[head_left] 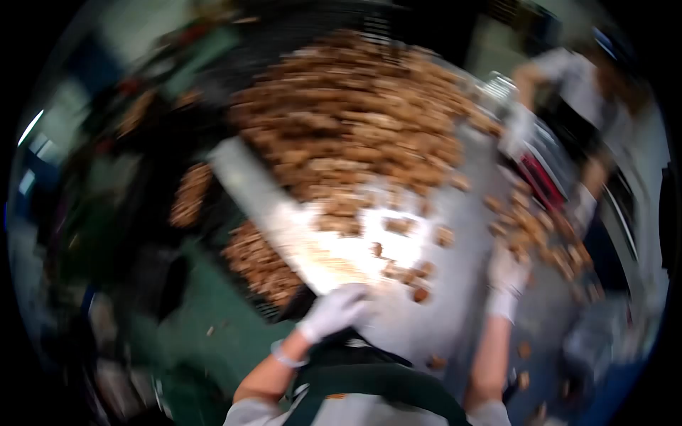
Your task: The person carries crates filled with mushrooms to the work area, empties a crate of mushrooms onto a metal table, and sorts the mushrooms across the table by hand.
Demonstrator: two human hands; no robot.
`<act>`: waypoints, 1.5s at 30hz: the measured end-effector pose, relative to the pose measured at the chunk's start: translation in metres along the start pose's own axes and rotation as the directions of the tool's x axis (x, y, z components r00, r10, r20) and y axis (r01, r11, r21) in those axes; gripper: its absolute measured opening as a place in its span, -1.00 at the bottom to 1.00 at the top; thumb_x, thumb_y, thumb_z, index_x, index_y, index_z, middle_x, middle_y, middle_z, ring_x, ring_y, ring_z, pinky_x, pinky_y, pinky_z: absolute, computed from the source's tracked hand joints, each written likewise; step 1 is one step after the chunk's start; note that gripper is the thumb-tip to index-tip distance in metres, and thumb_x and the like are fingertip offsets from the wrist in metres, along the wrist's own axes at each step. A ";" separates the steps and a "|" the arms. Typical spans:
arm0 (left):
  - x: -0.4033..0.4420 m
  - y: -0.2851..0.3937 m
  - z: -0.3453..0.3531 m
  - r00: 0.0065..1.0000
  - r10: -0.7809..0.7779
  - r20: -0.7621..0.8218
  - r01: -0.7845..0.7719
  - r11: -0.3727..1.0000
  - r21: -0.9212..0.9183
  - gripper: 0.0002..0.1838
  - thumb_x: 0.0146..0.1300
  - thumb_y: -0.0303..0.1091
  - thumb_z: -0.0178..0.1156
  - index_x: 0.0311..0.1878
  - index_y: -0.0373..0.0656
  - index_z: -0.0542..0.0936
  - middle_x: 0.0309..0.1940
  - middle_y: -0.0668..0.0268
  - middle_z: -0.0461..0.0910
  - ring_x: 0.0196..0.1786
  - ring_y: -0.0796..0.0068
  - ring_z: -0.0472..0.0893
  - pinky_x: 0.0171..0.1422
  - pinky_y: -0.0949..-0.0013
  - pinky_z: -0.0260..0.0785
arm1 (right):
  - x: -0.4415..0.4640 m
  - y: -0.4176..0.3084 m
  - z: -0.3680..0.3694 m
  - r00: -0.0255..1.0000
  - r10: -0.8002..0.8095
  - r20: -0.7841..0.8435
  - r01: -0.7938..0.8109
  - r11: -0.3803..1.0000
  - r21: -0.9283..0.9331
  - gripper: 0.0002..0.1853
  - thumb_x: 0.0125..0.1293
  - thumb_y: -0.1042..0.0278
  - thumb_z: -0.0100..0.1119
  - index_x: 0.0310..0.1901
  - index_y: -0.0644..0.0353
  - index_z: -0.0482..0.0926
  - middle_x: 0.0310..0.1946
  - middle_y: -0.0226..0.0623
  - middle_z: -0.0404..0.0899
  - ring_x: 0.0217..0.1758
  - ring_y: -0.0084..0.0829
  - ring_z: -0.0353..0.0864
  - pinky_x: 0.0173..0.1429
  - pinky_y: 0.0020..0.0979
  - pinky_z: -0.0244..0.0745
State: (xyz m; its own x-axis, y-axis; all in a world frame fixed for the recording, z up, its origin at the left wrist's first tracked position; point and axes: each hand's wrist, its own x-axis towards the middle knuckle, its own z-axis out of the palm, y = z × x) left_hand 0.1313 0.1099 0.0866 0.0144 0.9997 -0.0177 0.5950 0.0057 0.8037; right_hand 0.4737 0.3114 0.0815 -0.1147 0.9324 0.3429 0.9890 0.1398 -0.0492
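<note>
My left hand [335, 312], in a white glove, is over the near left edge of the metal table [455, 284]. Motion smears its fingers. Farther right, my right hand [509, 271], also gloved in white, reaches forward beside a loose group of brown pieces [524, 226]; its fingertips are blurred, and whether it holds one is unclear. A large heap of brown, mushroom-like pieces [355, 121] covers the far part of the table. A few scattered pieces [412, 275] lie between my hands under a bright glare.
A raised metal rim [259, 199] runs along the table's left side. Below it stands a dark crate with brown pieces [263, 266]; another filled container [190, 195] is farther left. At right, a co-worker's gloved hands [517, 131] are near a red-edged tray [541, 181].
</note>
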 end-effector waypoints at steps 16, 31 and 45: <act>0.143 0.197 -0.126 0.731 0.663 0.160 -0.629 0.564 0.535 -0.59 0.10 0.07 0.05 -0.30 -0.05 0.67 -0.29 0.24 0.64 -0.17 0.16 0.60 -0.13 0.10 0.40 | -0.043 -0.210 0.067 0.522 -0.586 0.620 -0.853 -0.328 0.407 -0.29 0.33 -0.23 -0.09 0.36 0.06 0.17 0.30 -0.20 0.23 0.29 -0.38 0.22 0.29 -0.36 0.21; -0.137 0.057 -0.086 0.864 0.384 -0.326 -0.356 0.923 0.145 -0.64 0.08 -0.03 0.12 -0.22 -0.10 0.64 -0.24 0.22 0.63 -0.14 0.18 0.60 -0.11 0.15 0.42 | -0.112 -0.241 0.012 0.588 -0.498 0.638 -0.808 -0.315 0.498 -0.42 0.36 -0.07 -0.05 0.27 0.16 0.28 0.12 -0.24 0.42 0.11 -0.39 0.41 0.15 -0.33 0.36; -0.234 -0.010 -0.136 0.975 0.151 -0.165 -0.120 0.976 0.184 -0.65 0.06 -0.13 0.19 -0.15 -0.14 0.61 -0.19 0.20 0.61 -0.12 0.19 0.60 -0.10 0.19 0.43 | -0.179 -0.226 -0.039 0.696 -0.339 0.633 -0.701 -0.513 0.496 -0.53 0.37 0.01 0.00 0.13 0.21 0.41 -0.17 -0.29 0.54 -0.20 -0.46 0.52 -0.09 -0.38 0.48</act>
State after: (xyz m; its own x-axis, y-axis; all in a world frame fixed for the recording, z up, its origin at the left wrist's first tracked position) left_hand 0.0126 -0.1215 0.1642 -0.0289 0.9790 0.2019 0.7267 -0.1181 0.6767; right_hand 0.2745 0.1000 0.0678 -0.4744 0.8124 -0.3390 -0.4731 -0.5601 -0.6801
